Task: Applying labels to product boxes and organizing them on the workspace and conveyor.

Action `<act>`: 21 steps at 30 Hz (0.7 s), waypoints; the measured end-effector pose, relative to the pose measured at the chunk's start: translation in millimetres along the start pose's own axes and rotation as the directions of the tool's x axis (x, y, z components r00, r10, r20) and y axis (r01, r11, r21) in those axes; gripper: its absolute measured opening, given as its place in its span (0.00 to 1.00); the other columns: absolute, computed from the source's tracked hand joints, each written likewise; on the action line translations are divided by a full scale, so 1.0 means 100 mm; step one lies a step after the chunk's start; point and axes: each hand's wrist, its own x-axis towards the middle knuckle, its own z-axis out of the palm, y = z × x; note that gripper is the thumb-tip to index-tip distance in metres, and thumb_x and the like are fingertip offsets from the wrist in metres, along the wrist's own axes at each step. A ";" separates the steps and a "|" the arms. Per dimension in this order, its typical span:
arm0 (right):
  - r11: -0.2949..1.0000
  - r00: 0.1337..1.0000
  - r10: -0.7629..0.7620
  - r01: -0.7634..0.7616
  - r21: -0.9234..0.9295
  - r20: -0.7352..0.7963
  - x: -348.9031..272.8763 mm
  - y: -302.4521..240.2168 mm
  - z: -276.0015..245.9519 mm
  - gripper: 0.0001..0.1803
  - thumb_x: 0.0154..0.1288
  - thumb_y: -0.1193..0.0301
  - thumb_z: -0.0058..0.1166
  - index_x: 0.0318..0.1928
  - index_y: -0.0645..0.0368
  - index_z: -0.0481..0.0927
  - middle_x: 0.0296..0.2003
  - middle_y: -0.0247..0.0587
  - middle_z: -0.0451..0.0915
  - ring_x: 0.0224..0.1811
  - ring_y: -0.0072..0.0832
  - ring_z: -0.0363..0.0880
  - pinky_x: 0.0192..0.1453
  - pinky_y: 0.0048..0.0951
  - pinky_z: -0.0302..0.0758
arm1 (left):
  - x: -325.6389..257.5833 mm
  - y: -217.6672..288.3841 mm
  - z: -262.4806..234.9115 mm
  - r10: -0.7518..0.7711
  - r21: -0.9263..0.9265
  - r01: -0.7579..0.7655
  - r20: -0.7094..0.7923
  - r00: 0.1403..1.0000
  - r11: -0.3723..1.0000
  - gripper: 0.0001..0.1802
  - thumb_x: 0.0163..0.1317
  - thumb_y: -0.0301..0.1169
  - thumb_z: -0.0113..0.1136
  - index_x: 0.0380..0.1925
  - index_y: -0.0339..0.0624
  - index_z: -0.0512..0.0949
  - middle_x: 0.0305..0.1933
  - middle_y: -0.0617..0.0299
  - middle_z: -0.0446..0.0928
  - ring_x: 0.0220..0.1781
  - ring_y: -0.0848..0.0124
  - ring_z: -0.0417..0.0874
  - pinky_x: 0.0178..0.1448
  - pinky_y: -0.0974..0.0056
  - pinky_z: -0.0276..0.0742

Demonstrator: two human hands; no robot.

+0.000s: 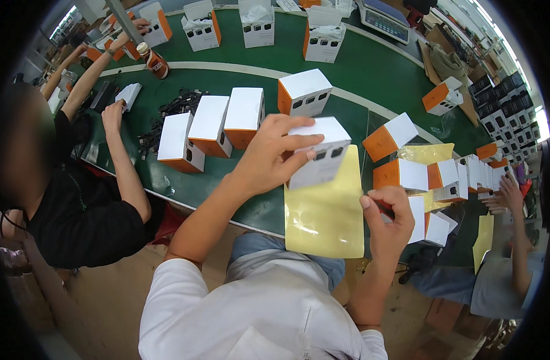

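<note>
My left hand (274,150) grips a white carton (326,147) with dark pictures on its side, tilted above a glossy yellow sheet (323,219). That sheet lies on the green table at its front edge, partly under the carton. Just right of the sheet, my right hand (392,222) is closed, thumb and forefinger pinched together. Whatever those fingertips may hold is too small to make out. Behind the held carton stands another white and orange carton (306,93). Left of my left forearm are three more, the nearest to it being an upright carton (245,114).
Dark cables (182,102) lie heaped at left, beside a co-worker in black (89,210). A bottle (153,61) stands farther back. Several cartons (413,175) crowd the right, near another person's hand (510,193). Opened cartons (257,27) line the green belt (227,57); a scale (383,21) sits beyond.
</note>
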 end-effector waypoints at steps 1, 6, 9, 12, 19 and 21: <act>0.999 0.999 -0.044 0.044 -0.015 0.011 0.04 -0.05 0.00 0.09 0.56 0.81 0.70 0.36 0.64 0.83 0.35 0.38 0.79 0.36 0.25 0.77 0.39 0.23 0.73 | -0.04 0.08 0.00 -0.022 -0.081 0.022 0.006 1.000 0.996 0.15 0.63 0.29 0.68 0.50 0.47 0.88 0.63 0.54 0.81 0.66 0.56 0.74 0.65 0.55 0.73; 0.998 0.993 -0.063 0.065 -0.012 0.096 0.17 -0.19 0.11 0.08 0.57 0.79 0.71 0.36 0.63 0.84 0.34 0.38 0.80 0.36 0.25 0.78 0.40 0.24 0.73 | -0.15 0.25 0.04 -0.020 -0.179 0.026 0.033 0.999 0.983 0.15 0.61 0.29 0.71 0.49 0.46 0.88 0.60 0.54 0.83 0.63 0.55 0.77 0.65 0.55 0.73; 0.997 0.992 -0.059 0.063 -0.036 0.111 0.20 -0.19 0.17 0.08 0.56 0.79 0.71 0.36 0.63 0.85 0.33 0.38 0.81 0.36 0.25 0.78 0.40 0.24 0.74 | -0.18 0.26 0.05 -0.014 -0.213 0.023 0.046 0.999 0.977 0.15 0.60 0.29 0.71 0.49 0.45 0.89 0.60 0.54 0.83 0.62 0.55 0.77 0.65 0.54 0.73; 0.996 0.994 -0.042 0.049 -0.069 0.099 0.21 -0.18 0.21 0.08 0.56 0.78 0.71 0.36 0.62 0.85 0.33 0.38 0.81 0.35 0.26 0.79 0.40 0.26 0.73 | -0.21 0.24 0.05 0.025 -0.197 -0.016 0.045 0.999 0.980 0.15 0.60 0.30 0.72 0.48 0.44 0.89 0.60 0.54 0.83 0.62 0.55 0.77 0.65 0.54 0.73; 0.954 0.989 -0.124 0.142 -0.262 0.086 0.19 -0.16 0.24 0.08 0.56 0.72 0.72 0.35 0.55 0.85 0.33 0.33 0.82 0.34 0.27 0.80 0.41 0.31 0.67 | -0.25 0.25 0.05 0.029 -0.207 -0.019 0.044 0.999 0.978 0.16 0.58 0.30 0.73 0.48 0.44 0.88 0.60 0.55 0.84 0.61 0.55 0.78 0.63 0.54 0.74; 0.918 0.982 -0.174 0.191 -0.347 0.078 0.19 -0.18 0.26 0.07 0.57 0.71 0.72 0.35 0.53 0.85 0.31 0.31 0.81 0.33 0.28 0.79 0.41 0.32 0.65 | -0.26 0.25 0.05 0.015 -0.216 -0.005 0.044 0.999 0.976 0.16 0.58 0.29 0.74 0.48 0.44 0.88 0.59 0.55 0.84 0.61 0.55 0.78 0.62 0.55 0.75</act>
